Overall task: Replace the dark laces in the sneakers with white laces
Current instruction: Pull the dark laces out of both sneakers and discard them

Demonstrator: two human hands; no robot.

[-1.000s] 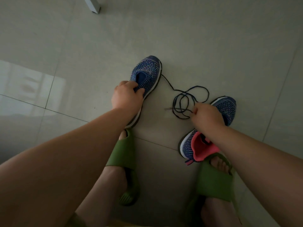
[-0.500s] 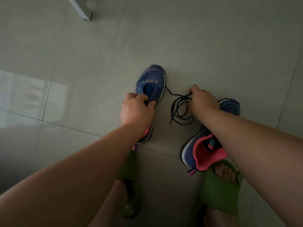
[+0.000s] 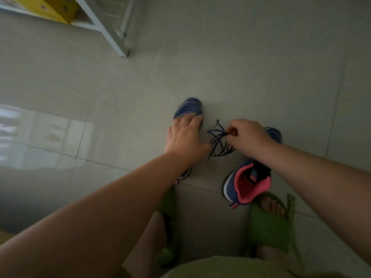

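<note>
Since prev. frame: left hand (image 3: 185,137) has let go of the left sneaker (image 3: 189,111) throat; its fingers now lie spread and flat over the upper, thumb out toward 3 o'clock. Right hand (image 3: 248,137) has gathered the dark lace (image 3: 218,143) into a tighter bundle and lifted part of it. Camera has tipped up; a white frame leg (image 3: 112,35) and a yellow item (image 3: 54,9) now show at 11 o'clock.

Grip status: left, open, fingers straight, resting on the sneaker, holding nothing. Right, closed in a pinch on the lace bundle at its fingertips.

Location: left sneaker at 12 o'clock from the person's feet, toe pointing away, most of it under the left hand and forearm. Right sneaker (image 3: 247,183) at 2 o'clock, pink lining facing up, partly under the right wrist. Dark lace lies between the two shoes, loops trailing on the floor (image 3: 261,77). Green slippers (image 3: 269,219) at 6 o'clock. No white laces in view.

Judgement: removal stage for at least one shoe appears done; lace looks free. Cannot tell whether the right sneaker is unlaced yet; arm hides eyelets.

Risks: loose loops could knot if bundle is pulled tight or dropped in a heap. Trailing end may snag on a shoe edge. Low light may cause missed eyelets during relacing.
</note>
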